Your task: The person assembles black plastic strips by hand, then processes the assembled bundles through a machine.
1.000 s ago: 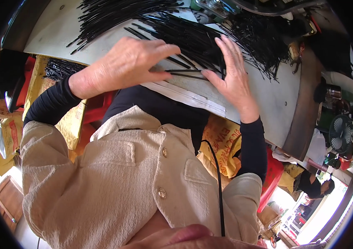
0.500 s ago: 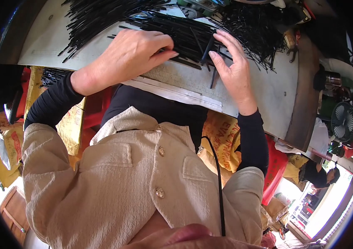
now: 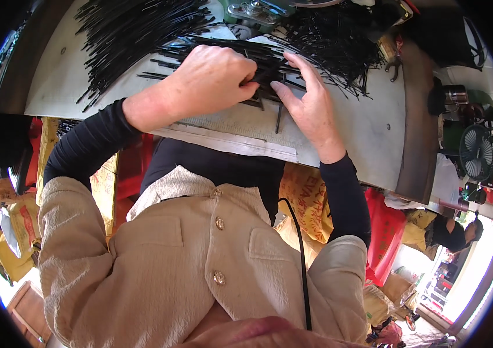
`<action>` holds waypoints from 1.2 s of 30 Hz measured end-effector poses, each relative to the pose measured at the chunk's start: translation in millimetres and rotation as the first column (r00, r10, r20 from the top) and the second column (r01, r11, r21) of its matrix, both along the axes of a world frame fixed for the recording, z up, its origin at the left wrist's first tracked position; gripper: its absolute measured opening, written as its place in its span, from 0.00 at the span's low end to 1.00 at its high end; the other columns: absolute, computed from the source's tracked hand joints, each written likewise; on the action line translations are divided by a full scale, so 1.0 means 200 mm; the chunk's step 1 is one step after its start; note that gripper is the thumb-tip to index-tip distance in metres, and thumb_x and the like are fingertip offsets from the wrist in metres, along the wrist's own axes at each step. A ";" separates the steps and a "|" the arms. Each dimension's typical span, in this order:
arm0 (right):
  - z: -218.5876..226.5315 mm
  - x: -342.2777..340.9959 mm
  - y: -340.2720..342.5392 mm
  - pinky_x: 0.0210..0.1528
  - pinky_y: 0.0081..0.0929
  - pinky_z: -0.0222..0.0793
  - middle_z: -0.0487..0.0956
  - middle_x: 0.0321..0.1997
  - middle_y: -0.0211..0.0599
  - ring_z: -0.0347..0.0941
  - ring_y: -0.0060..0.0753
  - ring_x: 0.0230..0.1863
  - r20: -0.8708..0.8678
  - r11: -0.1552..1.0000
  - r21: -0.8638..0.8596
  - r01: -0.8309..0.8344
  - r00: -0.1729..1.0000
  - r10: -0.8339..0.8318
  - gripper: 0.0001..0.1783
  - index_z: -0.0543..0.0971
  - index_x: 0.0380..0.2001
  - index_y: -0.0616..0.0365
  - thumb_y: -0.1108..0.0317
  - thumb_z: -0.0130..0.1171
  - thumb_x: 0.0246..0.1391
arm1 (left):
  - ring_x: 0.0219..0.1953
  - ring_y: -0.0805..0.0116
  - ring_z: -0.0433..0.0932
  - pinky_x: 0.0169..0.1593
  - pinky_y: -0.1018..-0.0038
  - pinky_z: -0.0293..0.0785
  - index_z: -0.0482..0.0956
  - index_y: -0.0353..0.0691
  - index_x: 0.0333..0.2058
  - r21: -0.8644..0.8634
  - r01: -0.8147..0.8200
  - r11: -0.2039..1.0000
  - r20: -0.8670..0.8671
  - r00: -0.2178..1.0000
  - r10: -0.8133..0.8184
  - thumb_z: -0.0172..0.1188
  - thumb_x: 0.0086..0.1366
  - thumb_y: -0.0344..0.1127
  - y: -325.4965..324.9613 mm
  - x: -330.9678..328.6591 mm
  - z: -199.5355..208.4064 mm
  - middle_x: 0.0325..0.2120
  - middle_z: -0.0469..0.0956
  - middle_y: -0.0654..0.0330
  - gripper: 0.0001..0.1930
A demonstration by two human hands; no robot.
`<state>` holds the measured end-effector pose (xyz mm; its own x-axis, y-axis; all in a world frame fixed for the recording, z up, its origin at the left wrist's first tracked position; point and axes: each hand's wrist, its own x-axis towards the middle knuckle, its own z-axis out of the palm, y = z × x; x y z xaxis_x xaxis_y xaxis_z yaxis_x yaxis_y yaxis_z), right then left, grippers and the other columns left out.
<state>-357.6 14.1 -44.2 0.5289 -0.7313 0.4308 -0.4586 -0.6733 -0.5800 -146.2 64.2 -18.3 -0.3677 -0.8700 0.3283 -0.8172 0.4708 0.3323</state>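
Observation:
My left hand (image 3: 214, 78) is closed over the near edge of a loose pile of thin black strips (image 3: 235, 47) in the middle of the table. Its fingers curl in with the thumb against them, and what they grip is hidden. Just to its right is my right hand (image 3: 311, 107), with thumb and fingers stretched apart around the right end of the pile. A thicker dark piece (image 3: 268, 71) shows in the gap between the two hands. One single strip (image 3: 279, 119) sticks out toward me below the right thumb.
A larger spread of black strips (image 3: 136, 37) lies at the left, and a tangled heap (image 3: 330, 49) at the right. Behind the pile stands a green metal device (image 3: 252, 13). Pliers (image 3: 394, 68) lie far right. A pale ruler-like strip (image 3: 235, 139) runs along the table's near edge.
My left hand has moved right, close to my right hand. The thicker dark piece near my right fingers now shows between both hands. The view has shifted slightly.

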 end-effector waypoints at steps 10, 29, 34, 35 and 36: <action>0.05 0.06 -0.07 0.47 0.24 0.69 0.79 0.41 0.36 0.74 0.23 0.40 0.369 0.951 0.297 -0.084 0.929 -0.033 0.19 0.75 0.46 0.64 0.69 0.63 0.51 | 0.19 0.81 0.68 0.24 0.81 0.65 0.80 0.33 0.28 0.311 -0.085 0.946 -0.371 0.906 0.204 0.64 0.59 0.34 0.07 0.17 0.07 0.16 0.74 0.62 0.09; 0.17 0.27 -0.05 0.38 0.24 0.76 0.81 0.30 0.43 0.80 0.34 0.30 0.600 0.645 0.657 -0.391 0.789 -0.133 0.04 0.76 0.31 0.64 0.74 0.55 0.53 | 0.19 0.77 0.76 0.24 0.81 0.72 0.81 0.33 0.38 0.234 -0.059 0.970 -0.477 0.863 0.168 0.58 0.62 0.33 0.08 0.18 0.05 0.21 0.80 0.58 0.10; 0.16 0.26 -0.04 0.37 0.27 0.78 0.81 0.31 0.44 0.80 0.35 0.31 0.623 0.619 0.672 -0.408 0.762 -0.174 0.06 0.75 0.32 0.65 0.72 0.56 0.54 | 0.19 0.76 0.77 0.22 0.82 0.71 0.82 0.35 0.37 0.334 -0.056 0.941 -0.511 0.828 0.231 0.58 0.63 0.36 0.08 0.17 0.07 0.24 0.81 0.59 0.11; 0.16 0.26 -0.04 0.37 0.27 0.78 0.81 0.31 0.44 0.80 0.35 0.31 0.623 0.620 0.672 -0.405 0.762 -0.177 0.06 0.75 0.32 0.65 0.72 0.56 0.54 | 0.18 0.76 0.77 0.22 0.82 0.71 0.82 0.35 0.37 0.495 0.049 0.867 -0.623 0.716 0.315 0.58 0.64 0.38 0.08 0.17 0.08 0.25 0.82 0.59 0.12; 0.16 0.25 -0.05 0.37 0.27 0.78 0.80 0.31 0.44 0.80 0.35 0.32 0.630 0.609 0.675 -0.417 0.755 -0.181 0.07 0.75 0.33 0.66 0.72 0.56 0.54 | 0.18 0.76 0.77 0.22 0.82 0.71 0.82 0.35 0.37 0.495 0.052 0.867 -0.623 0.717 0.313 0.58 0.64 0.38 0.07 0.17 0.08 0.25 0.82 0.59 0.12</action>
<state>-308.6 4.9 -12.7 0.4861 -0.8739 0.0051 0.2276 0.1210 -0.9662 -111.7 79.1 -1.5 -0.0806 -0.9967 -0.0031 -0.3302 0.0237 0.9436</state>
